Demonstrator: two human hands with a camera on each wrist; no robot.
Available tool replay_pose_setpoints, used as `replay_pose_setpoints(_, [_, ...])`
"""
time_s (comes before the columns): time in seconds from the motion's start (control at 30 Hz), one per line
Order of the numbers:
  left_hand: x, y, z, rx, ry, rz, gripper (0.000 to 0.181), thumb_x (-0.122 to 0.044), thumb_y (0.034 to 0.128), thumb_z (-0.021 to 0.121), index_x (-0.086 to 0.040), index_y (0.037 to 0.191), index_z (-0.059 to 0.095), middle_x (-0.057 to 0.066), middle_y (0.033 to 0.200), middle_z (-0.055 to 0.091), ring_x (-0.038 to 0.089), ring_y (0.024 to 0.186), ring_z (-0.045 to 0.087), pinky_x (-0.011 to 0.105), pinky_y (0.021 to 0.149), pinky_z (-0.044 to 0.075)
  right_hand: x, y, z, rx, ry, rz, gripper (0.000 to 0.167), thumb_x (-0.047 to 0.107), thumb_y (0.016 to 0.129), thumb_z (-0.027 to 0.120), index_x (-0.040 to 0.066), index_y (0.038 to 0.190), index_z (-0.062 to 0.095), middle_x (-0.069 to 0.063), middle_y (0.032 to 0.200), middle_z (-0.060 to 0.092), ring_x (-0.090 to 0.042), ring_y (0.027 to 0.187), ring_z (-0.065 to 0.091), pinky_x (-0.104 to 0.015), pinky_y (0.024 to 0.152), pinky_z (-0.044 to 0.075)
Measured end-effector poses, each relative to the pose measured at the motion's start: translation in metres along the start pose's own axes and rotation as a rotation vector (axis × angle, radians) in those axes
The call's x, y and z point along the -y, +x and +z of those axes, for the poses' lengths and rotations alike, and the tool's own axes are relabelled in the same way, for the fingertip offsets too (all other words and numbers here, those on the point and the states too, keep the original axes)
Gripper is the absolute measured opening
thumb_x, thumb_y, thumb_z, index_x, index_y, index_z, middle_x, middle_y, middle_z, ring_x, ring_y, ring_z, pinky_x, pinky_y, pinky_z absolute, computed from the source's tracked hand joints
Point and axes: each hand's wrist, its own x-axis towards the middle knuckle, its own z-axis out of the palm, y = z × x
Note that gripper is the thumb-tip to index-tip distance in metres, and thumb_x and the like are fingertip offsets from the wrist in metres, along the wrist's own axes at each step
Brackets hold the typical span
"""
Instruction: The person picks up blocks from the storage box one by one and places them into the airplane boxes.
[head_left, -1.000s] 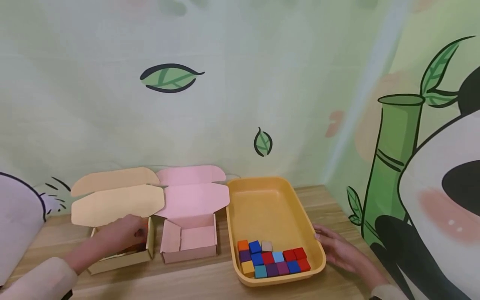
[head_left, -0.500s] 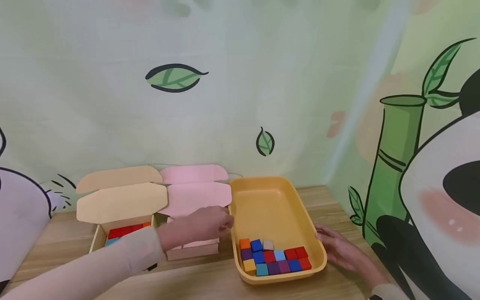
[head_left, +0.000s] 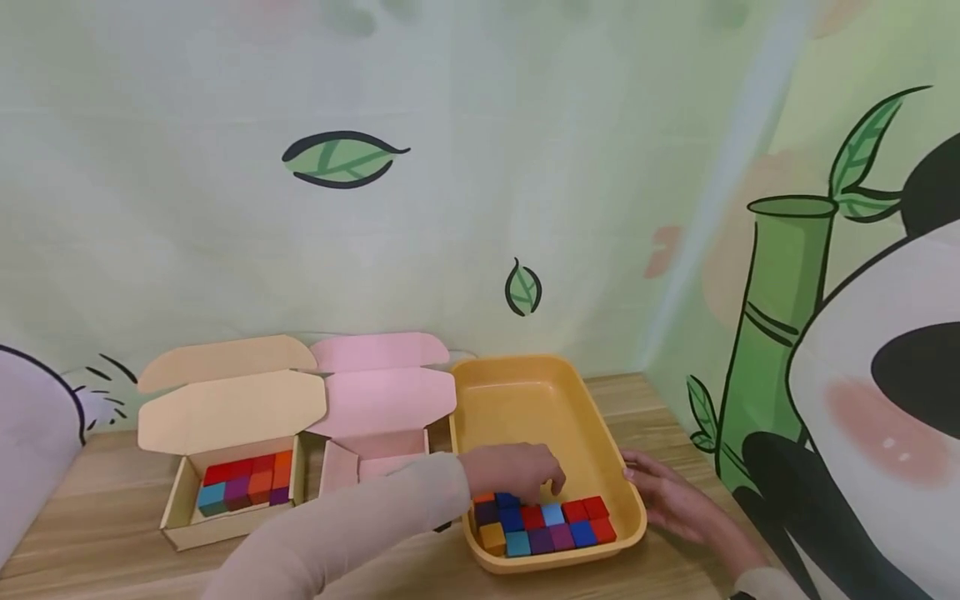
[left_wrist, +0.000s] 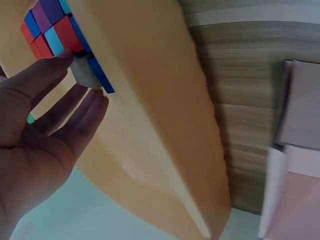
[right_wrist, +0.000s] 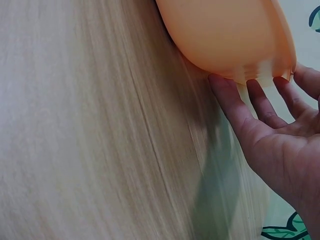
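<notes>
A yellow tray (head_left: 525,400) holds several coloured cubes (head_left: 551,533) along its near end. My left hand (head_left: 517,471) reaches into it from the left. In the left wrist view, the left thumb and fingers pinch a plain wooden cube (left_wrist: 84,73) at the edge of the group; my hand hides that cube in the head view. At the tray's right side, my right hand (head_left: 671,496) touches the outer wall with its fingertips, fingers extended. The right wrist view shows these fingers (right_wrist: 262,102) against the tray's wall (right_wrist: 230,40).
Left of the tray, a pink cardboard box (head_left: 339,473) stands with its lid raised, partly behind my left sleeve. Further left, an open beige box (head_left: 174,508) holds several red, orange, purple and teal cubes (head_left: 247,482). A printed cloth backdrop (head_left: 450,208) rises behind the wooden table.
My left hand has moved right, from the beige box past the pink box and into the tray, to the wooden cube. The right hand stays at the tray's side.
</notes>
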Motion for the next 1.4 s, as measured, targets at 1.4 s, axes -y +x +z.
replay_pose_setpoints(1.4, [-0.019, 0.014, -0.007, 0.011, 0.041, -0.154, 0.020, -0.010, 0.0825, 0.085, -0.018, 0.072, 0.070, -0.004, 0.070, 0.062, 0.012, 0.062, 0.057, 0.022, 0.058, 0.049, -0.002, 0.001, -0.002, -0.001, -0.008, 0.014, 0.070, 0.029, 0.107, 0.050, 0.000, 0.159, 0.013, -0.024, 0.152, 0.038, -0.027, 0.125, 0.057, -0.051, 0.099, 0.051])
